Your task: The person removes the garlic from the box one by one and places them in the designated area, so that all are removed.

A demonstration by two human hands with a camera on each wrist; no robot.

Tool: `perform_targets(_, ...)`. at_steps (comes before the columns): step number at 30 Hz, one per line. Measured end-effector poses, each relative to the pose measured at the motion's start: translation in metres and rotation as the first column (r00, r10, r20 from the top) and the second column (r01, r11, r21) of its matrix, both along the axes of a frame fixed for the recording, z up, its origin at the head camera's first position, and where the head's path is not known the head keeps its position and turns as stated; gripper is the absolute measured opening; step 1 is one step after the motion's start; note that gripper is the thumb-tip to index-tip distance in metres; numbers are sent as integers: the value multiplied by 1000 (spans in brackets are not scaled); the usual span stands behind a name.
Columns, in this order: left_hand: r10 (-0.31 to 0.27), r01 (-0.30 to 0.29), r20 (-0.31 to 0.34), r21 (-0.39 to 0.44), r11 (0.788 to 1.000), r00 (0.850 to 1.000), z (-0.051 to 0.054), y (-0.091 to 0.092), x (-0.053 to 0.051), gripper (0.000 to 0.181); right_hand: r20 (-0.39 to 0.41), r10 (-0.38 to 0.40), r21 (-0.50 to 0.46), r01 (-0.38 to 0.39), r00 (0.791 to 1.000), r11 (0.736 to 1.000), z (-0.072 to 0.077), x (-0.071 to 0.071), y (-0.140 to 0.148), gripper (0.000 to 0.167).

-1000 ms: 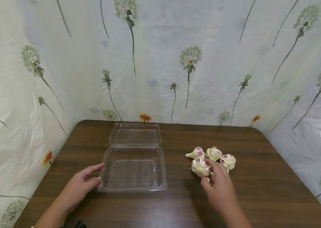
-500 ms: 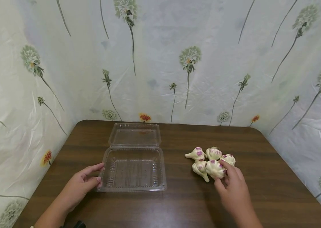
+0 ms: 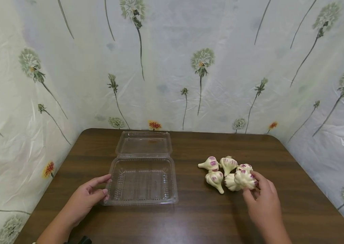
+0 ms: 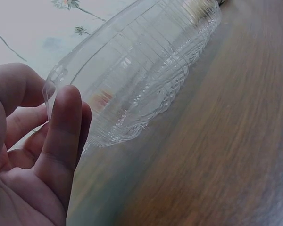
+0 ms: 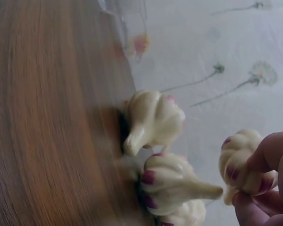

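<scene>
My left hand (image 3: 84,200) pinches the left rim of an open, clear plastic clamshell container (image 3: 141,204) between thumb and fingers. In the left wrist view, the thumb and fingers of the left hand (image 4: 42,136) lie on either side of the container's thin rim (image 4: 49,89). A white garlic bulb (image 3: 245,179) with purple marks is pinched in my right hand (image 3: 265,203), in front of the other bulbs' right end. The right wrist view shows this garlic bulb (image 5: 240,162) between thumb and fingers, apart from the garlic bulb (image 5: 172,183) beside it.
Several more bulbs lie clustered on the brown wooden table (image 3: 190,220), among them a left garlic bulb (image 3: 210,164) and a front garlic bulb (image 3: 214,179). The container's lid (image 3: 144,144) is folded back flat. A flower-printed curtain (image 3: 166,67) surrounds the table's far sides.
My right hand has carried its garlic bulb to the right, across the front of the cluster, uncovering bulbs at the left. The left hand and the container have stayed in place.
</scene>
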State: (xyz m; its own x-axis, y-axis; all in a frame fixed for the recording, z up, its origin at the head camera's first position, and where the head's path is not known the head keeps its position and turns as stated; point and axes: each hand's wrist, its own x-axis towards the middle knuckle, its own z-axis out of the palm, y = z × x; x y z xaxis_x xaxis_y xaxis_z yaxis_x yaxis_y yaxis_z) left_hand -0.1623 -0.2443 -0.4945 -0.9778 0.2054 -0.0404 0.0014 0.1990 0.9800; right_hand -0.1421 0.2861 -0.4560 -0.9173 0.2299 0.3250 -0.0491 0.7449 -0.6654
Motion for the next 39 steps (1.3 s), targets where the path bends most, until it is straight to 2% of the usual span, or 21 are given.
perform_targets(5,-7,7,3,0,1000,1000,-1,0,0,55,-23,-62,-31,61,998,998,2,2,10,56)
perform_targets(9,1,-1,12,-3,1000,1000,0,0,1,55,12,-95,-58,96,995,994,2,1,23,58)
perform_targets(13,2,-2,12,-2,1000,1000,1,0,1,56,53,-104,-74,108,993,991,0,0,33,59)
perform_targets(21,-12,12,0,3,1000,1000,-2,-1,1,56,58,-105,-80,109,993,991,-3,-2,40,58)
perform_targets(24,-12,12,0,3,1000,1000,-2,-1,1,56,76,-108,-64,113,991,991,-3,-1,43,57)
perform_targets(30,-6,6,0,-7,1000,1000,0,-2,2,55,174,-158,45,153,972,987,-11,-3,49,60)
perform_targets(35,-15,15,-2,13,1000,1000,-1,-1,0,56,240,-121,88,102,963,991,-19,-8,55,62)
perform_targets(39,-6,6,4,23,1000,1000,-2,-1,0,55,330,-50,73,27,943,997,-22,-11,57,63)
